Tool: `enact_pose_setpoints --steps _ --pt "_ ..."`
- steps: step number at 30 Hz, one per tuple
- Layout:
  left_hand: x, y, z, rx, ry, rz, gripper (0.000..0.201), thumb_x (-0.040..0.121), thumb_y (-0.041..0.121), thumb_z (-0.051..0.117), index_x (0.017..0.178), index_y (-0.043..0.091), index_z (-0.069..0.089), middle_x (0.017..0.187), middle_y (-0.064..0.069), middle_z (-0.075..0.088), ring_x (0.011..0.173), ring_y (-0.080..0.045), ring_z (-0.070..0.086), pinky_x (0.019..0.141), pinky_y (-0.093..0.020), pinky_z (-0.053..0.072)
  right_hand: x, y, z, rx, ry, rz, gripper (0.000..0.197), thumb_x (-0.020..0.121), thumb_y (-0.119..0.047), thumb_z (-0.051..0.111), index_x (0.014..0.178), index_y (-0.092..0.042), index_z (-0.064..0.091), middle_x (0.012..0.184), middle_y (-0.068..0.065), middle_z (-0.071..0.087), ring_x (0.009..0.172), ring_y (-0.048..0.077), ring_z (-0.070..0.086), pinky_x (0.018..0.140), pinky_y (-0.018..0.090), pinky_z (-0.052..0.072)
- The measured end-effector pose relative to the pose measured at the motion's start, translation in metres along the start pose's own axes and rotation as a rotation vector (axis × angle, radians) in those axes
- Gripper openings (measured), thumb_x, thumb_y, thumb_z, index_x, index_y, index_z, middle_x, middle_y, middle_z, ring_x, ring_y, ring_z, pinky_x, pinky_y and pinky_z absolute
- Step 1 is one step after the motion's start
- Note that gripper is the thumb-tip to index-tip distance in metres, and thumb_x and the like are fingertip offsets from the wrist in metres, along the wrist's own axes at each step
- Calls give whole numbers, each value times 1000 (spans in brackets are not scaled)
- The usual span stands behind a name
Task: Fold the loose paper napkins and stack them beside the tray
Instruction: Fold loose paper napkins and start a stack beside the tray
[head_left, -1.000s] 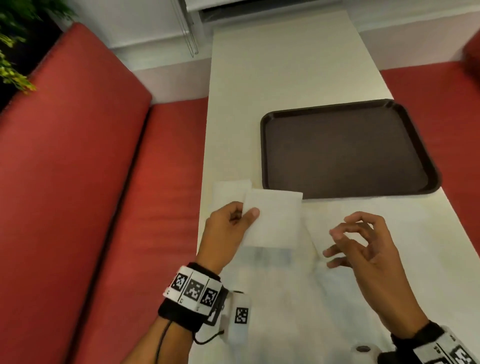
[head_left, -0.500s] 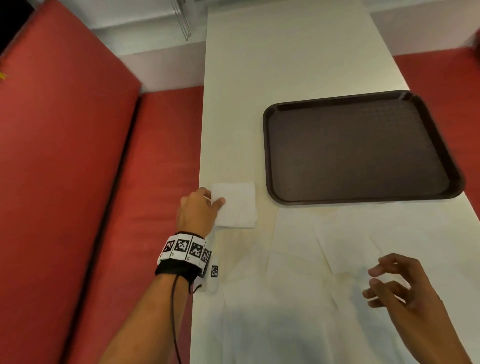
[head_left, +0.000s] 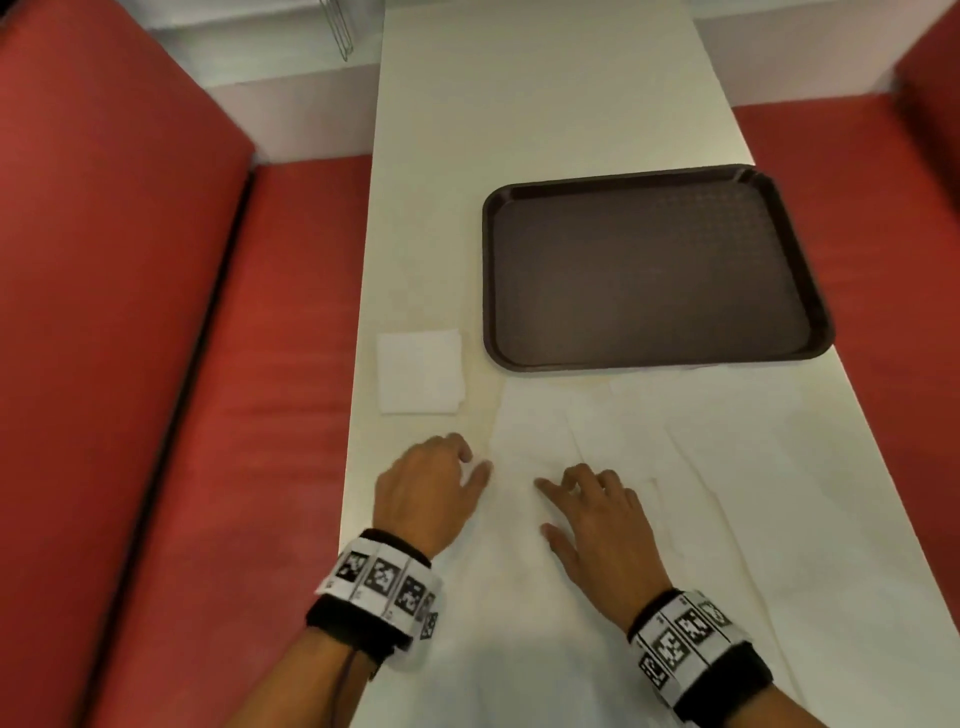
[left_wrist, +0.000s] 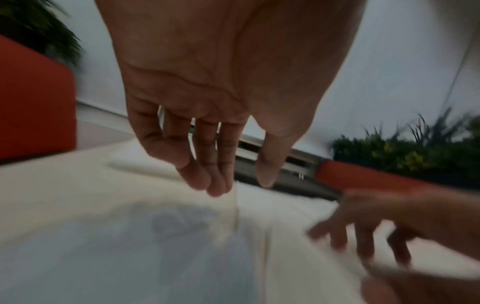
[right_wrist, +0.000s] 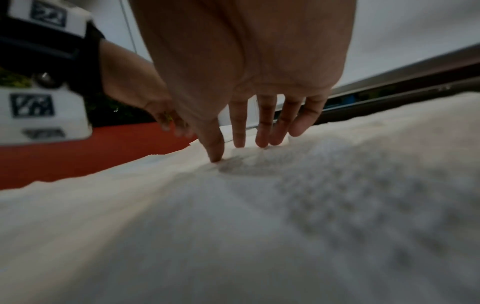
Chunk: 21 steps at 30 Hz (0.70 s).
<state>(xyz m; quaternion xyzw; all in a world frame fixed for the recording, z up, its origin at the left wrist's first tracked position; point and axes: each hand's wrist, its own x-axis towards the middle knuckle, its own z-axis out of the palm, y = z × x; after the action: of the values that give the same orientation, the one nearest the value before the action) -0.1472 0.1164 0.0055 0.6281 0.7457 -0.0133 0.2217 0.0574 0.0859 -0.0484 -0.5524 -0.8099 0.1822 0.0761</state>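
The loose paper napkins (head_left: 597, 467) are lying unfolded and overlapping on the near part of the table (head_left: 519, 104), spreading from just below the tray's near edge down toward the person and out toward the table's right side; their edges are hard to tell apart against the pale surface. The right hand (head_left: 602, 525) is resting on them palm down, fingers spread and nearly straight, and in the right wrist view its fingertips (right_wrist: 217, 156) are pressing into the soft paper, gripping nothing. The left hand (head_left: 426, 488) is hovering just beside the napkins' left edge, fingers relaxed and slightly bent, thumb apart, holding nothing; the left wrist view is showing the fingers (left_wrist: 200, 179) hanging loose above the paper, with the right hand blurred at the lower right. The folded napkins (head_left: 420, 371) are sitting as a small square stack near the table's left edge, just beside the near left corner of the tray (head_left: 821, 322) and apart from it. The dark brown tray is lying flat farther up the table toward the right. Both wrists are wearing black bands with white marker tags (head_left: 382, 577). Red bench seats (head_left: 156, 364) are flanking the table on both sides.
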Motion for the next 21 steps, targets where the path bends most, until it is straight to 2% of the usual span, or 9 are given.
enact_pose_setpoints --steps 3,7,10,14,17,18,19,20,21 --pt "0 11 26 43 -38 -28 42 94 59 52 108 20 59 104 4 65 93 -17 61 80 -36 53 -6 6 5 37 2 -26 49 77 -35 77 124 -26 64 106 -3 57 87 19 57 66 31 51" --pt "6 23 31 -73 -26 -118 29 96 47 57 101 19 60 98 1 67 90 -21 63 77 -33 51 -6 12 7 47 -20 -48 50 82 -37 71 130 -27 60 111 -3 55 92 19 55 72 32 51" --pt "1 29 24 -245 27 -152 23 95 41 60 89 19 57 82 4 63 81 -21 61 73 -34 52 -8 12 3 76 -34 -52 49 85 -40 66 132 -29 57 114 -3 53 97 20 55 78 32 48" --pt "-30 42 -4 -469 242 71 18 94 29 66 84 23 52 84 8 57 82 -11 59 73 -24 49 -12 12 -23 232 48 -2 47 92 -46 58 137 -34 49 121 -6 49 105 16 53 85 26 35" --pt "-63 62 -39 -750 219 179 19 94 24 66 83 25 50 79 10 58 73 -4 58 68 -16 46 -18 10 -66 738 101 145 58 87 -54 64 140 -45 41 130 -16 46 115 2 50 95 21 39" --pt "-72 68 -49 -843 174 226 19 93 26 66 83 22 50 77 5 56 71 -9 56 66 -21 45 -20 11 -83 927 94 177 64 83 -57 66 140 -48 39 132 -18 46 118 -1 50 98 21 42" --pt "-80 75 -58 -912 143 269 21 91 30 66 85 18 51 81 -7 56 73 -21 55 67 -33 47 -23 12 -99 1063 93 176 68 81 -60 67 141 -51 36 135 -19 47 120 -2 51 100 23 44" --pt "-87 80 -65 -963 127 296 27 88 35 65 88 13 51 87 -18 54 79 -35 54 70 -46 48 -28 14 -113 1130 104 142 70 79 -61 66 141 -54 35 138 -20 45 122 -2 50 101 24 45" --pt "-92 85 -70 -996 120 304 34 86 39 65 92 8 52 92 -25 52 83 -41 53 74 -53 48 -32 15 -126 1129 129 85 70 79 -60 64 141 -54 34 141 -21 43 125 -2 49 101 23 45"
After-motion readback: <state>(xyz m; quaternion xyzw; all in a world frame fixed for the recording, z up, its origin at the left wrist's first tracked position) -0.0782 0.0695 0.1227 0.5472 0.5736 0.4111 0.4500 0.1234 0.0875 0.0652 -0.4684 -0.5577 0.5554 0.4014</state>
